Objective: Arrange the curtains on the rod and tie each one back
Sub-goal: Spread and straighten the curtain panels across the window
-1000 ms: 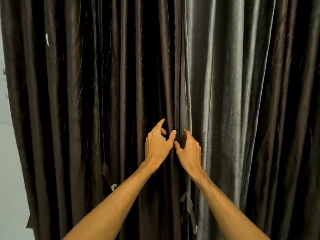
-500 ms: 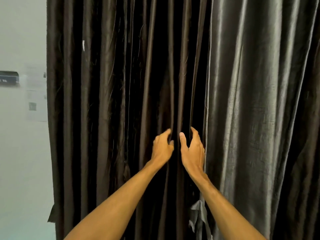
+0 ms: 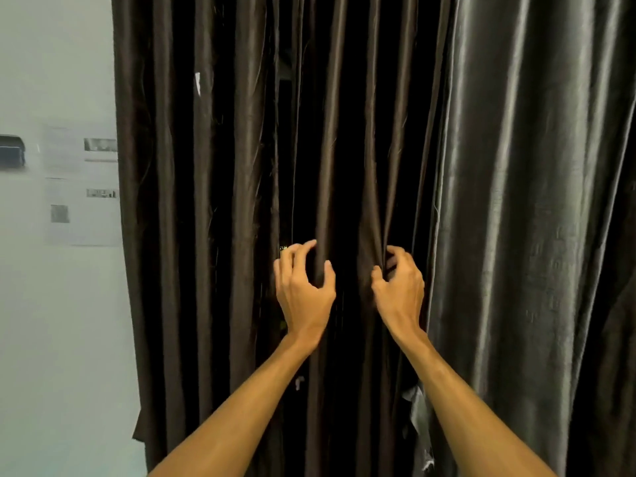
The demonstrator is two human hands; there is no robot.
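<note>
My two bare arms are reaching up from the bottom of the frame. Just left of the middle, my left hand point(image 3: 303, 290) is curling its fingers and thumb round one long fold of the brown curtain point(image 3: 206, 235). Just right of the middle, my right hand point(image 3: 399, 292) is pinching another fold of it, with bent fingers digging into the cloth. Half a second ago my hands were sitting side by side, nearly touching. Now they are staying apart, with a dark strip of cloth between them, and each one is holding its own fold. I think I am starting to spread the folds so the curtain hangs evenly, and the tying back is still waiting. A pale scrap of cloth point(image 3: 414, 404) is hanging low beside my right arm, and I cannot tell if it is a tie. The brown curtain is filling the middle from top to bottom in thin, deep, tube-like folds, softly shining, with little loose threads sticking out. The grey curtain point(image 3: 533, 235) is filling the right side, shinier and smoother, with wider folds. The rod is hiding above the frame. On the left the pale wall point(image 3: 51, 339) is showing more than before, with papers point(image 3: 79, 187) stuck on it.
</note>
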